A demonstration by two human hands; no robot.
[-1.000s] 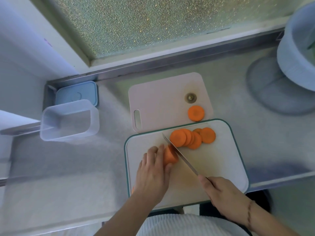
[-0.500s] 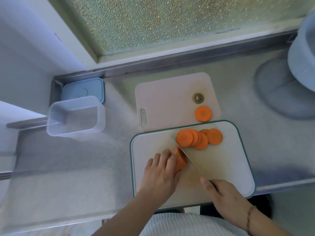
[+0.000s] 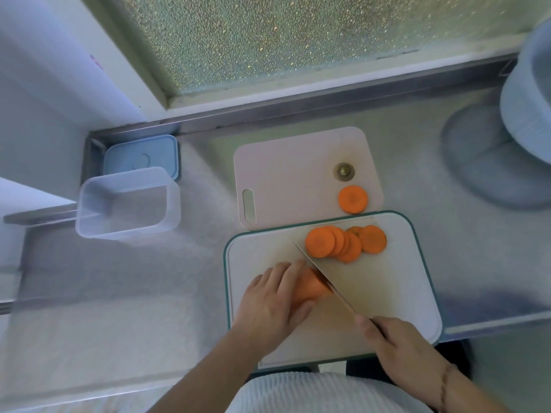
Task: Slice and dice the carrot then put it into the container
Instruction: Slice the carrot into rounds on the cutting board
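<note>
I am watching the left hand (image 3: 272, 305) curling round the orange carrot stub (image 3: 310, 286); the right hand (image 3: 402, 344) is gripping the steel-bladed knife (image 3: 325, 283), blade touching the stub's right face on the teal-rimmed white cutting board (image 3: 387, 293).

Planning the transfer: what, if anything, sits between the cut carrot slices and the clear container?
Nothing visible: only bare steel counter lies between the orange carrot slices and the clear plastic container, which is open, its blue lid behind it.

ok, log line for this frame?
stage: slicing | left hand: holds carrot | right hand: grips knife | slices: on board | container: empty
</note>
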